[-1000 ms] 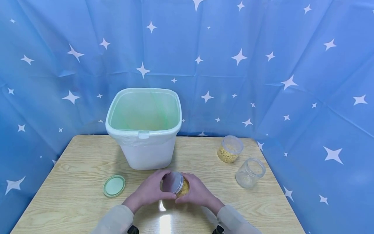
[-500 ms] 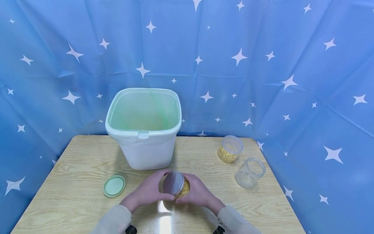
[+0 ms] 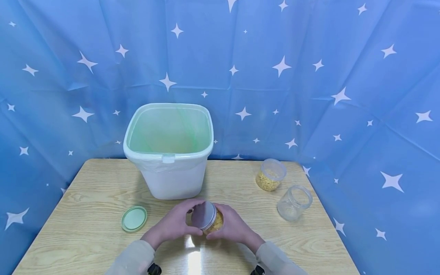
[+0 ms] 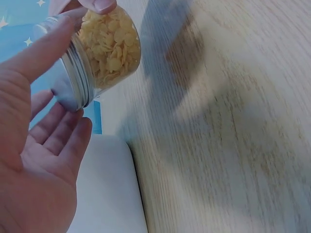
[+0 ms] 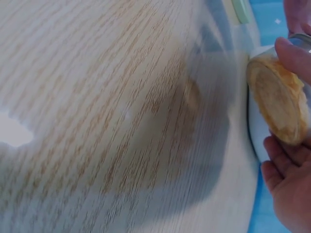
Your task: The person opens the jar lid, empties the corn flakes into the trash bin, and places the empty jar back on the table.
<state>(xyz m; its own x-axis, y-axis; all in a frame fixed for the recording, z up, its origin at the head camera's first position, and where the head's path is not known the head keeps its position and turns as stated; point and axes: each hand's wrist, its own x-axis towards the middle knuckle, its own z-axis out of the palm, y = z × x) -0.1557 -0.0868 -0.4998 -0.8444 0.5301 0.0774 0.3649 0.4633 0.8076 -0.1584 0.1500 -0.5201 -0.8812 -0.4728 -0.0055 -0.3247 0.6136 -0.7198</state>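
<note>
A clear jar (image 3: 217,221) of yellow flakes lies tipped on its side between the two hands in the head view, held above the table. Its silver screw lid (image 3: 203,215) faces left. My left hand (image 3: 173,225) grips the lid, thumb on the near side and fingertips on the far edge. Around the jar's body curls my right hand (image 3: 237,227). The left wrist view shows the flakes (image 4: 114,48) through the clear wall and the lid's ridged rim (image 4: 83,73). In the right wrist view the jar's round base (image 5: 277,97) faces the camera.
Behind the hands stands a white bin (image 3: 172,177) with a bag liner. A pale green lid (image 3: 134,219) lies to the left on the wooden table (image 3: 86,236). At right are a tub of yellow flakes (image 3: 268,181) and an open glass jar (image 3: 290,208).
My left hand's fingers and thumb have shifted slightly around the lid. The right hand keeps its hold on the jar, which stays almost in place.
</note>
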